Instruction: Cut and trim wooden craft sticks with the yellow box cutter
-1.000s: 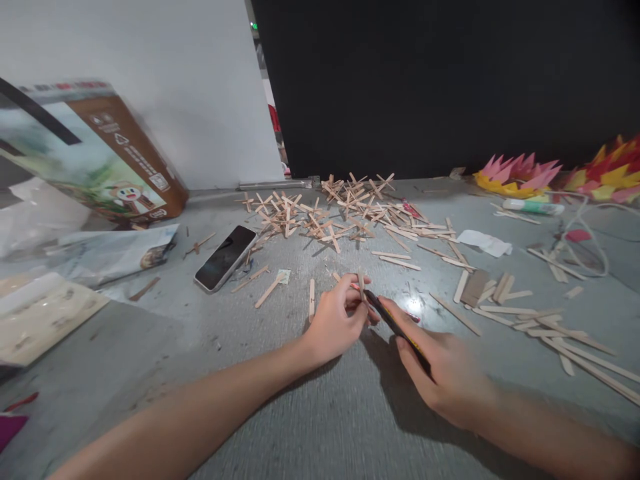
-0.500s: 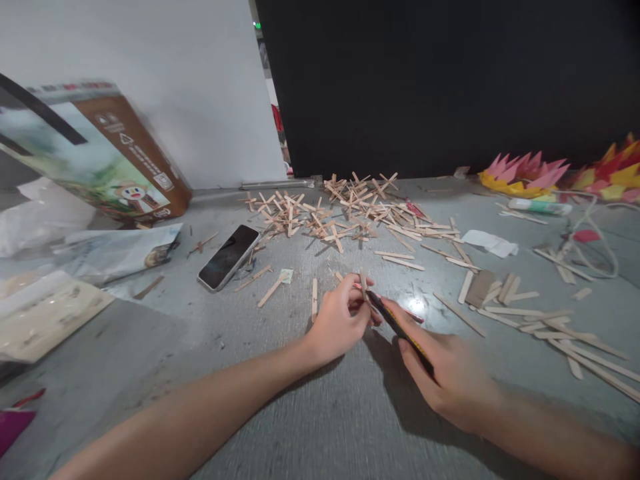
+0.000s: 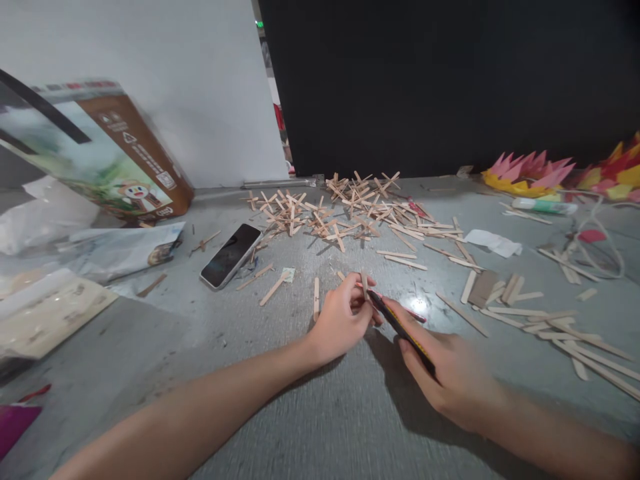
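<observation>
Near the middle of the grey table (image 3: 320, 413), my left hand (image 3: 344, 319) pinches a short wooden stick (image 3: 365, 285), which stands roughly upright between the fingers. My right hand (image 3: 447, 367) is wrapped round a black utility knife (image 3: 404, 332) with yellow marks. The knife's front end meets the stick close to my left fingertips; its blade is too small to make out. A thin red object (image 3: 416, 315) lies on the table behind the knife, partly hidden by my hands. One loose stick (image 3: 317, 299) lies just left of my left hand.
Crossed wooden sticks (image 3: 293, 212) are heaped toward the back. Loose sticks (image 3: 530, 312) lie scattered at the right, near a glue stick (image 3: 545, 205) and a pink and yellow paper crown (image 3: 530, 175). On the left are a phone (image 3: 231, 256), a printed bag (image 3: 125, 160) and plastic packets (image 3: 55, 310).
The whole view has shifted very slightly, so the table items appear a little further right. Both hands keep nearly the same pose, with the knife still against the stick.
</observation>
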The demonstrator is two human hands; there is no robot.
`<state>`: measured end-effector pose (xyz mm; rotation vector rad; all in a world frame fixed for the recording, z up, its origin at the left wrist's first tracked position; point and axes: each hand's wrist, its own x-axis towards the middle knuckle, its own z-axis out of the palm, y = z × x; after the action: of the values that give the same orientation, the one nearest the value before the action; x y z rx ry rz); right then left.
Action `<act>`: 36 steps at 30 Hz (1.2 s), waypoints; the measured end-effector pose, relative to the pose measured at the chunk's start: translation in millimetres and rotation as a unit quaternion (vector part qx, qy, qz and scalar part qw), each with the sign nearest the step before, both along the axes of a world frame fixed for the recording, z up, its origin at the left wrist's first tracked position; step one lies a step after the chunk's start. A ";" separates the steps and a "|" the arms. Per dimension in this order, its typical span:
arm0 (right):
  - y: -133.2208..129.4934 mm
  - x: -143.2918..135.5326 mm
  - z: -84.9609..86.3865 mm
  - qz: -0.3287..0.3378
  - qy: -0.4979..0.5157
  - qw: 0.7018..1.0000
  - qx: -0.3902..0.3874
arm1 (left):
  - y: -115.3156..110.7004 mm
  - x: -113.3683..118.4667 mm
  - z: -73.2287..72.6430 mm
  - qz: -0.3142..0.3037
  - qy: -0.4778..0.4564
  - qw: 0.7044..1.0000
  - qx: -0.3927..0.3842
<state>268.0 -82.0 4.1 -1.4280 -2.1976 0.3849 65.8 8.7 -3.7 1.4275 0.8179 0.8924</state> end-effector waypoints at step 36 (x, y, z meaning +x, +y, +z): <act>0.0 0.6 0.5 0.007 -0.015 1.000 0.011 | -2.0 0.6 4.5 -0.005 -0.021 1.000 -0.020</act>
<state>268.6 -82.0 4.6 -1.4154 -2.2305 0.3445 66.3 6.8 0.8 1.3720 0.7925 0.8910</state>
